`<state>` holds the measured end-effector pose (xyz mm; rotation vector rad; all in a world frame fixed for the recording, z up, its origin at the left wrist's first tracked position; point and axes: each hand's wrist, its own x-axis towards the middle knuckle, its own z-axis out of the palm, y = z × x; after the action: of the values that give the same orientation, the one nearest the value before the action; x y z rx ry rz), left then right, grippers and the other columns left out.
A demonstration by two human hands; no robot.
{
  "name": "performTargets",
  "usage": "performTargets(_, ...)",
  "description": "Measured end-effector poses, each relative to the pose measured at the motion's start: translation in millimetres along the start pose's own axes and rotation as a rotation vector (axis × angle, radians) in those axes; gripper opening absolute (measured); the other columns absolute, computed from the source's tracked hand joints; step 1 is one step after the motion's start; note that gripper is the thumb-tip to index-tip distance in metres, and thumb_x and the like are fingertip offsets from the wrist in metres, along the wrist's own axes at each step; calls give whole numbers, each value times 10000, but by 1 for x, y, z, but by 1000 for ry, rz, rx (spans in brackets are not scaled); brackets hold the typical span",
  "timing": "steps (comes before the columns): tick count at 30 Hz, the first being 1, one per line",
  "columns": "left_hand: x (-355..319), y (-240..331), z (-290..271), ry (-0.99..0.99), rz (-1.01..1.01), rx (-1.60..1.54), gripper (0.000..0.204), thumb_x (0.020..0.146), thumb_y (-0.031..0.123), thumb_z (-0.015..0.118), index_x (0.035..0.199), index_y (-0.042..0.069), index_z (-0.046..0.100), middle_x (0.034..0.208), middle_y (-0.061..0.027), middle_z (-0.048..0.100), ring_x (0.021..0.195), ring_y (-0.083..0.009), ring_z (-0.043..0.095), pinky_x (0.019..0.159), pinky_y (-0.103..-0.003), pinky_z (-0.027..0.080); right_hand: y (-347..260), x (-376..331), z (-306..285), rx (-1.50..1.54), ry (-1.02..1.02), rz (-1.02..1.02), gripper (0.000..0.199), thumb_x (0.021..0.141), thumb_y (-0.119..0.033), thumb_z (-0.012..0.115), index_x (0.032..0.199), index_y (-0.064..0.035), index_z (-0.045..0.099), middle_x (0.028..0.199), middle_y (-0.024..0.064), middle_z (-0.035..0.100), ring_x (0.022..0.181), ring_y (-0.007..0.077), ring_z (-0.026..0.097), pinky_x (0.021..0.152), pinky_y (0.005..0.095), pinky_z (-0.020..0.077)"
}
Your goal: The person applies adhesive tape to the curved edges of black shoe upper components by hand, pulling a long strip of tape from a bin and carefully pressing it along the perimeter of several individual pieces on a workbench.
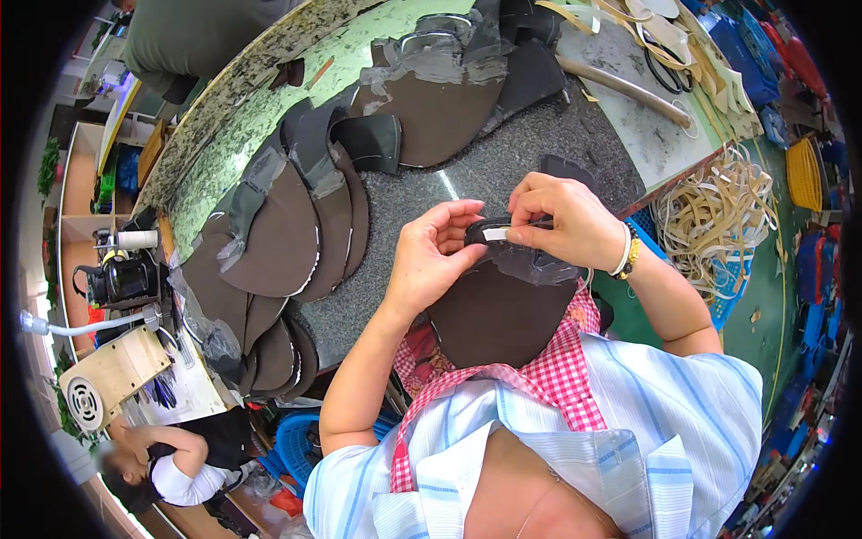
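Brown piece [498, 314] near, middle | left hand [435, 258] and right hand [558, 214] pinching its far rim | overlapping pieces [277, 229] crowd left and far | rod [624, 89] far right | blue basket [724, 312], right

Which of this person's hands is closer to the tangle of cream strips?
The right. The right hand is to the left of the tangle of cream strips, gripping the dark piece; the left hand is farther left, holding the same piece.

Blue-striped white shirt [691, 386], red gingham apron [572, 386], yellow-and-black bracelet [634, 253]
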<state>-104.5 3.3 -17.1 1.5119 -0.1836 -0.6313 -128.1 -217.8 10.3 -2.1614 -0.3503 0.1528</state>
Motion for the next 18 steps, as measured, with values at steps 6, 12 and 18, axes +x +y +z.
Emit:
performTargets(6, 0, -1, 7, 68, -1, 55, 348, 822, -14, 749, 1153, -34, 644, 990, -76, 699, 885, -102, 670, 792, -218, 553, 0, -2, 10, -13, 28, 40, 171, 757, -163, 735, 739, -12, 659, 781, 142, 628, 720, 310, 635, 638, 384, 486)
performTargets(12, -3, -3, 10, 82, 32, 55, 245, 841, -9, 734, 1080, -30, 685, 939, -79, 717, 844, -95, 674, 763, -214, 547, -11, -2, 3, -33, -22, 103, 180, 783, -176, 723, 742, -14, 656, 740, 134, 632, 698, 308, 640, 633, 387, 488)
performTargets(18, -3, -8, 10, 127, 97, 43, 168, 849, -9, 730, 1014, -29, 704, 884, -58, 713, 790, -79, 661, 727, -202, 530, -8, -6, 2, -11, -20, 130, 183, 794, -175, 723, 745, -10, 658, 784, 131, 656, 739, 290, 658, 660, 368, 501)
